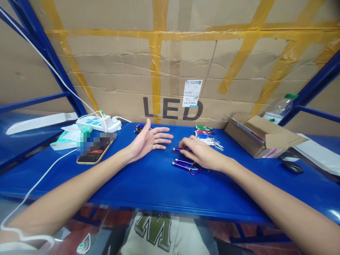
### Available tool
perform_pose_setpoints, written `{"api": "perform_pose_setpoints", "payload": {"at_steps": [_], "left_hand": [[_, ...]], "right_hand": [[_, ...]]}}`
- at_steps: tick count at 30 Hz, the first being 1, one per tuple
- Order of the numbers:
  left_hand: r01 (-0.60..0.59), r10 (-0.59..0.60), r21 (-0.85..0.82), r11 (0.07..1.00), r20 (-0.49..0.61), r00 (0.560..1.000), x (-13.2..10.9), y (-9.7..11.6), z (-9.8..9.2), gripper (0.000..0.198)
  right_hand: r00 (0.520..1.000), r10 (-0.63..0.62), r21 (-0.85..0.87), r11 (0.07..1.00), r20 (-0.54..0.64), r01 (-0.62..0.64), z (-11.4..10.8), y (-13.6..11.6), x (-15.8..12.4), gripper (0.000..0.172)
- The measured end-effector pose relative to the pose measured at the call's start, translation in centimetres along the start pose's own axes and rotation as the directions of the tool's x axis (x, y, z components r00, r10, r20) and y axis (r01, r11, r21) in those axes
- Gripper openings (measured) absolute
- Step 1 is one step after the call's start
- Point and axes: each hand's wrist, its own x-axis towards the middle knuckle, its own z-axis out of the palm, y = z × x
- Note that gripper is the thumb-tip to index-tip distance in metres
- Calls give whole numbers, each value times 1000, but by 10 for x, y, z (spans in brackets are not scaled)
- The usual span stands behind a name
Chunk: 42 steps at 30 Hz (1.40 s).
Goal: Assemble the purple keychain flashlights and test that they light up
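My right hand (200, 150) pinches a small purple keychain flashlight (176, 149), its silver end poking out to the left of the fingertips. Just below lie two more purple flashlights (182, 166) with carabiner clips, side by side on the blue table (138, 184). Behind that hand is a row of similar flashlights: green (202, 128), red (202, 132), blue (202, 136) and silver (208, 141). My left hand (145, 141) hovers open, fingers spread and pointing right, holding nothing. Several dark flashlights (138, 129) sit partly hidden behind it.
A phone (96, 150), a white power strip (99, 123) and a green-white packet (70, 137) are at the left. On the right are an open cardboard box (259, 136), a black mouse (292, 167) and a plastic bottle (280, 108). Taped cardboard (122, 74) stands along the back.
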Motion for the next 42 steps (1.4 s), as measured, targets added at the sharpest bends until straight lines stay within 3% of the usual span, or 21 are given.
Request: {"api": "perform_pose_setpoints", "payload": {"at_steps": [5, 12, 21, 32, 42], "left_hand": [[-2, 2, 4, 1000, -3, 1000, 0, 1, 1, 91], [-1, 1, -1, 1000, -18, 1000, 0, 1, 1, 91], [-8, 8, 3, 1000, -10, 1000, 0, 1, 0, 90], [2, -3, -24, 1000, -11, 1000, 1, 2, -1, 91], [-6, 6, -13, 1000, -7, 1000, 0, 2, 0, 91]], "right_hand": [[998, -51, -26, 998, -37, 51, -1, -3, 2, 29], [997, 49, -54, 997, -64, -52, -3, -3, 3, 23], [997, 72, -24, 997, 32, -71, -6, -10, 1, 20], [999, 16, -47, 999, 41, -14, -8, -11, 0, 22], [996, 56, -86, 995, 74, -49, -10, -14, 1, 21]]}}
